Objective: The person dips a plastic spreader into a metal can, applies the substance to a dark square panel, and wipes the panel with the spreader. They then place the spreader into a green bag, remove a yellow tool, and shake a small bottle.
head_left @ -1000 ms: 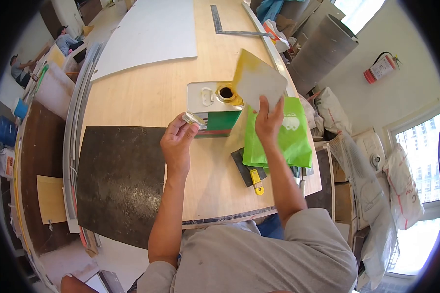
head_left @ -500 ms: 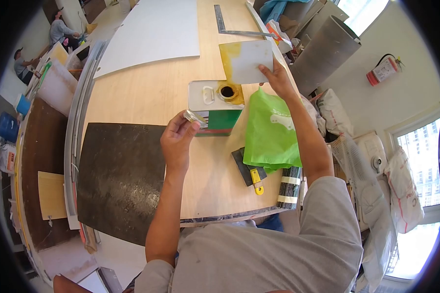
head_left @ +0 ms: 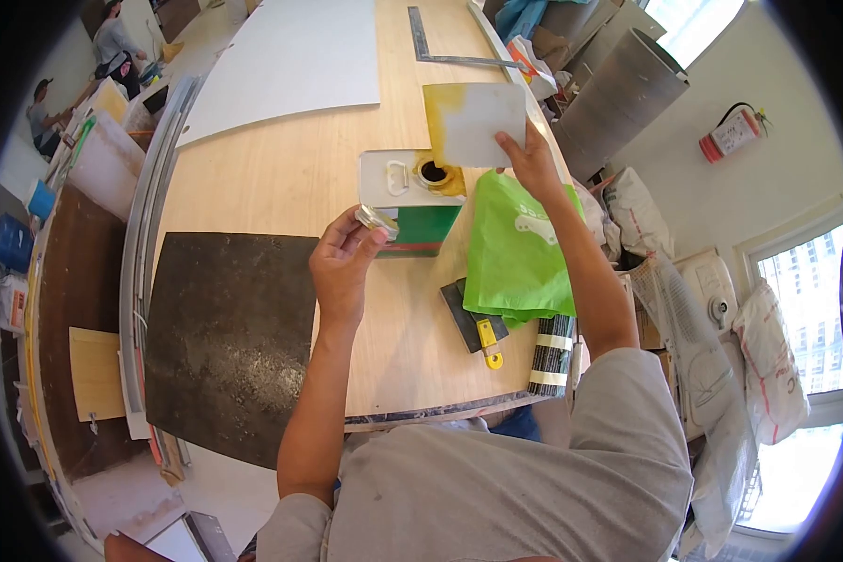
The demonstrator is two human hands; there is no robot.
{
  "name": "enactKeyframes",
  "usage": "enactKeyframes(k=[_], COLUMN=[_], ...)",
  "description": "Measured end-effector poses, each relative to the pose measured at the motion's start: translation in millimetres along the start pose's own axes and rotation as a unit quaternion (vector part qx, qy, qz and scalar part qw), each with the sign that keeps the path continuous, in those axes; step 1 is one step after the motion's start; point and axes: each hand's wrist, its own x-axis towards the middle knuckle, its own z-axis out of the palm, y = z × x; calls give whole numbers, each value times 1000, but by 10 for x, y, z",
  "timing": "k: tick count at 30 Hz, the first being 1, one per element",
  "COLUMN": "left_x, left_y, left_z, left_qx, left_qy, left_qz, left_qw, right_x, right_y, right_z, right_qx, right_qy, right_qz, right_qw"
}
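My left hand [head_left: 340, 272] pinches a small metal can cap [head_left: 377, 222] between thumb and fingers, at the near left corner of a rectangular tin can [head_left: 431, 227]. The can stands upright, its round spout open and dark inside, with yellow-brown residue around it. My right hand [head_left: 534, 167] grips the right edge of a flat grey sheet [head_left: 482, 122], stained yellow along its left side. That sheet is held just above and behind the spout, its lower left corner close to it. Under my right forearm lies a bright green bag [head_left: 510, 253].
A dark, rough sheet [head_left: 229, 328] overhangs the table's near left edge. Near the bag are a dark flat piece [head_left: 461, 307], a yellow-handled tool [head_left: 489, 345] and a taped dark roll [head_left: 553, 356]. Farther back lie a white panel [head_left: 300, 66] and a metal square [head_left: 421, 37]. Two people work far left.
The grey sheet has shifted slightly down and right, nearer the spout. My left hand keeps its hold on the cap, which has tilted a little.
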Motion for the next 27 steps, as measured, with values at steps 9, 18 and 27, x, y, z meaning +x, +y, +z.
enactKeyframes(k=[9, 18, 27], left_x=[-66, -70, -36], left_y=[-9, 0, -32], left_z=[3, -56, 8], left_qx=[1, -7, 7], left_qy=[-1, -13, -3], left_qz=[-7, -14, -14], left_qw=[1000, 1000, 1000], right_x=[-94, -206, -467], right_y=[-484, 109, -142], right_z=[280, 147, 72], right_qx=[-107, 96, -1], right_qy=[77, 140, 135], right_qz=[-64, -13, 14], right_qw=[989, 985, 991])
